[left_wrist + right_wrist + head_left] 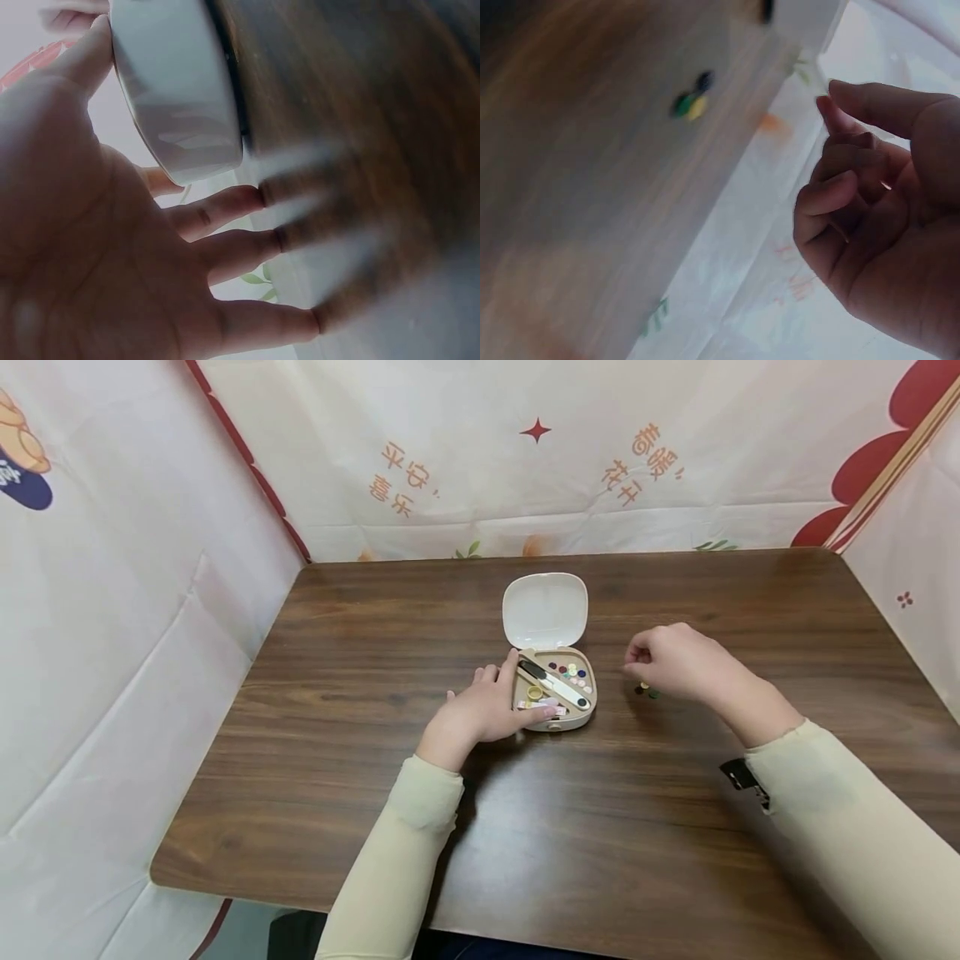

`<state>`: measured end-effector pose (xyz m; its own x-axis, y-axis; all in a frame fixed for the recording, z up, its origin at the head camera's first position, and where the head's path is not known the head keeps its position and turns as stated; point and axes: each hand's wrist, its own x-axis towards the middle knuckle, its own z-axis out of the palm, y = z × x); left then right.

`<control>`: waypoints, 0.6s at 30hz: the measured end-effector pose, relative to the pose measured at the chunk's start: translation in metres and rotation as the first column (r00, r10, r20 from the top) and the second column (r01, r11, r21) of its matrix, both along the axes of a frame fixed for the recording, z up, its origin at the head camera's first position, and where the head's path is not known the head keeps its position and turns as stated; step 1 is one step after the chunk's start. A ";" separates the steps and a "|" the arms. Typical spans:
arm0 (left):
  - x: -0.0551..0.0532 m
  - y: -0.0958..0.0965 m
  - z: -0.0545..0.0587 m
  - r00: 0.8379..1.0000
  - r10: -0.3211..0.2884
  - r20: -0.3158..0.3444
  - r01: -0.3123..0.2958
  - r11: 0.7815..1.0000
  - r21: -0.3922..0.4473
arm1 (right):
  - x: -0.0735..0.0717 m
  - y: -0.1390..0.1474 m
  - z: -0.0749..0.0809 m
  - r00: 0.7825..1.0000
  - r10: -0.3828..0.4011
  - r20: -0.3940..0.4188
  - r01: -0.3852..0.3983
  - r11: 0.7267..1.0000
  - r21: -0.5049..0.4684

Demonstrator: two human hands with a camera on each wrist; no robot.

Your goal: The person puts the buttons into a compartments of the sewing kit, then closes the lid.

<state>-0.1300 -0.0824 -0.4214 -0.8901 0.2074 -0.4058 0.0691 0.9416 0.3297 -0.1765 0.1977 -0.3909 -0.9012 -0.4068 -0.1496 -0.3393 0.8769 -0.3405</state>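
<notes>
A small beige box (587, 712) lies open on the table, its white lid (545, 610) tilted up at the back. Inside, a slim white tool with a dark end (553, 683) lies diagonally. Colored buttons (573, 672) fill the upper right compartment; a gold ring-shaped piece (535, 692) sits lower left. My left hand (487, 706) holds the box between thumb and index finger, other fingers spread. Right of the box, my right hand (678, 662) hovers with thumb and index tips close together; whether they pinch anything is unclear. Loose black, green and yellow buttons (696, 107) lie beneath it.
The brown wooden table (337, 777) spans the work area. Printed white fabric (480, 468) hangs behind it and at both sides. A black piece (742, 775) hangs at the right sleeve cuff.
</notes>
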 end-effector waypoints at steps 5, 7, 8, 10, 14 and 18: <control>-0.001 0.001 0.001 1.000 0.002 0.002 -0.002 1.000 -0.002 | 0.000 0.023 -0.010 0.998 -0.021 0.054 0.018 0.998 0.055; -0.001 0.001 0.001 1.000 0.006 0.002 -0.006 1.000 0.000 | -0.001 0.028 -0.014 0.997 -0.033 0.064 0.030 0.998 0.059; -0.001 0.001 0.001 1.000 0.008 0.000 -0.008 1.000 0.002 | -0.002 0.029 -0.016 0.997 -0.041 0.073 0.036 0.998 0.061; -0.001 0.001 0.001 1.000 0.010 -0.003 -0.010 1.000 0.008 | -0.003 0.029 -0.019 0.995 -0.050 0.084 0.045 0.997 0.063; 0.002 0.001 -0.001 1.000 0.013 -0.005 -0.013 1.000 0.025 | -0.006 0.027 -0.024 0.989 -0.086 0.122 0.074 0.992 0.098; 0.003 0.002 0.002 1.000 0.008 -0.016 -0.008 1.000 0.026 | -0.008 0.028 -0.026 0.982 -0.124 0.145 0.105 0.986 0.131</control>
